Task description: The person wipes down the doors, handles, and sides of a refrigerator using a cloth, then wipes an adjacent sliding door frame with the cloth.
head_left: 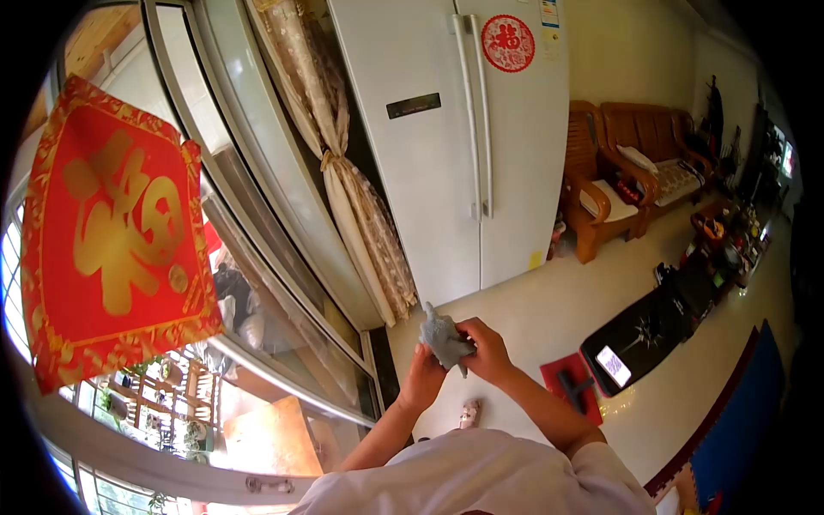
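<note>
So the action sits just below the middle of the frame: a bunched-up grey cloth (442, 337), held up in front of a white shirt (463, 481). Both hands are on it. The left hand (421, 380) has its fingers gripping the lower left side, and the right hand (487, 352) has its fingers pinching the right edge. One end of the cloth pokes up at the top, and another bit hangs down between the hands.

Below them there's a patterned shoe (469, 414) on the pale glossy floor (515, 311). Right of centre, low in the frame, a long black tabletop (678, 319) has a phone with a lit screen (614, 367) lying on its near end. Just beside that is a flat red object (588, 410) with a dark bar across it; can't tell what it is.

Top centre is a tall white double-door fridge (429, 172) with a round red-and-white sticker (508, 43). Upper right has brown wooden seats (639, 129), and a big red-and-gold paper hanging (120, 232) fills the left side.
</note>
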`<action>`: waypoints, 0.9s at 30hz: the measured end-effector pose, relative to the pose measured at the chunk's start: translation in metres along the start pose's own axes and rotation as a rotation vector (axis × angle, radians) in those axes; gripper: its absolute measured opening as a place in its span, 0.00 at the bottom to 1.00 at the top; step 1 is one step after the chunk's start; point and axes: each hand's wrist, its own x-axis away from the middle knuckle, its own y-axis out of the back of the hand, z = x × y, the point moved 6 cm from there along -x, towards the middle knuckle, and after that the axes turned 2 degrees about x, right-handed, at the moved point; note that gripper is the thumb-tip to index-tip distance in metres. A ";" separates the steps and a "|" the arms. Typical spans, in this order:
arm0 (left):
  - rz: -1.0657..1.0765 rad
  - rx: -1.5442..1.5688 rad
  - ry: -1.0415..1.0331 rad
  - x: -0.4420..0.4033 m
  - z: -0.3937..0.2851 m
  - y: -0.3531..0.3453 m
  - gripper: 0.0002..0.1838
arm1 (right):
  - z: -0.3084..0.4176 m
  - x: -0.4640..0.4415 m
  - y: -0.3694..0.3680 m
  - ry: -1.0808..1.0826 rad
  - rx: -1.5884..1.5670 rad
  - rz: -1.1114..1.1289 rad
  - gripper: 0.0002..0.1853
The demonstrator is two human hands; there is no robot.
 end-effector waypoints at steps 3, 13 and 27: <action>-0.212 -0.095 -0.096 -0.063 0.010 0.040 0.36 | -0.054 -0.059 0.014 -0.122 -0.145 0.109 0.21; -0.383 0.078 -0.590 -0.325 -0.154 0.105 0.29 | -0.092 -0.268 0.006 0.397 -0.080 0.321 0.31; -0.590 -2.100 -1.094 -0.709 -0.340 0.035 0.22 | -0.217 -0.534 0.243 0.535 0.197 0.057 0.16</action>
